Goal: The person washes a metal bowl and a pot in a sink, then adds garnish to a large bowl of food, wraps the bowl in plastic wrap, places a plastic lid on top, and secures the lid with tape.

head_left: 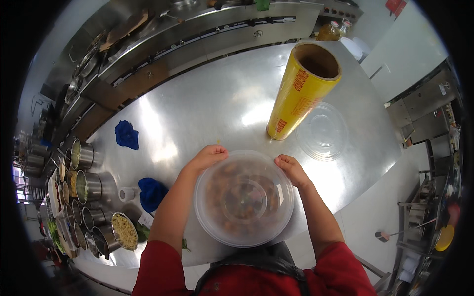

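Note:
A round translucent plastic tub point(237, 222) with a lid on it stands near the edge of the steel table before me. Brownish food shows blurred through the lid. At the far left of its rim, the fingers of my left hand point(209, 158) are pinched on the edge. My right hand point(292, 170) grips the rim at the far right in the same way. Whether the fingers press on the lid alone or also on the tub is hidden. Beyond my right hand, a big yellow roll of cling film point(301, 92) stands upright, partly in front of a clear round lid point(327, 135).
Steel pots point(89, 187) of ingredients and a bowl of pale strips point(124, 231) crowd the table's left end. Two blue cloths point(126, 135) lie nearer, beside a small white roll point(126, 194). A steel cooking range point(177, 51) runs behind the table point(207, 100).

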Available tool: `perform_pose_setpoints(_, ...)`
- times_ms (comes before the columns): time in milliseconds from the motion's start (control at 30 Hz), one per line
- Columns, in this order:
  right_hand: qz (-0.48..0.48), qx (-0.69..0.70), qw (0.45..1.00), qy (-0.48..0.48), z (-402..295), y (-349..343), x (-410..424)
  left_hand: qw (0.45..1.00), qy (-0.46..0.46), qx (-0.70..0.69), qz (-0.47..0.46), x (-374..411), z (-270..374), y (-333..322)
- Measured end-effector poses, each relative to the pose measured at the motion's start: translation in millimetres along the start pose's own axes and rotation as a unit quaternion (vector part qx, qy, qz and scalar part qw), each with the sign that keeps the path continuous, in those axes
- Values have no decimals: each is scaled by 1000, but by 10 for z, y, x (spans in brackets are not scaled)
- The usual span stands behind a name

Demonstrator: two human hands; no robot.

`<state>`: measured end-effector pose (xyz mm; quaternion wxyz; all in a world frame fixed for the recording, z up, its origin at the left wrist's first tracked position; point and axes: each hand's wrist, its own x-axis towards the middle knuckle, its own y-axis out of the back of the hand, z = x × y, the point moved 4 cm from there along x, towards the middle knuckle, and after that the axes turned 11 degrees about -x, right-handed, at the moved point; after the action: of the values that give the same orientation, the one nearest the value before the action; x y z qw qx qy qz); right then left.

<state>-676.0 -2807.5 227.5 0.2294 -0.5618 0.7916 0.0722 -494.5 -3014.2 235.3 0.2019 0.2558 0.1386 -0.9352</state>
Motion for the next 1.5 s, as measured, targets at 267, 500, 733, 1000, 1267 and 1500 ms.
perform_pose_setpoints(267, -77, -168, 982, 31, -526, -187, 300, 997, 62, 5, -41, 82, 196, -149)
perform_pose_setpoints(500, -208, -159, 965, -1, -300, -337, 766, 993, 47, -3, -104, 415, 35, -175)
perform_pose_setpoints(733, -106, -57, 992, -43, -292, -148, 382, 996, 77, 12, -33, -50, -17, 109)
perform_pose_setpoints(1000, 211, -7, 976, -57, 472, -207, -1231, 972, 23, -215, 94, -1279, -877, 150)
perform_pose_setpoints(1267, 234, 9, 971, 37, 371, -165, -988, 909, -111, -368, 160, -1572, -1326, -168)
perform_pose_setpoints(1500, 255, 260, 931, 33, 1039, -1131, -2018, 901, -105, -396, 139, -1983, -1600, -843)
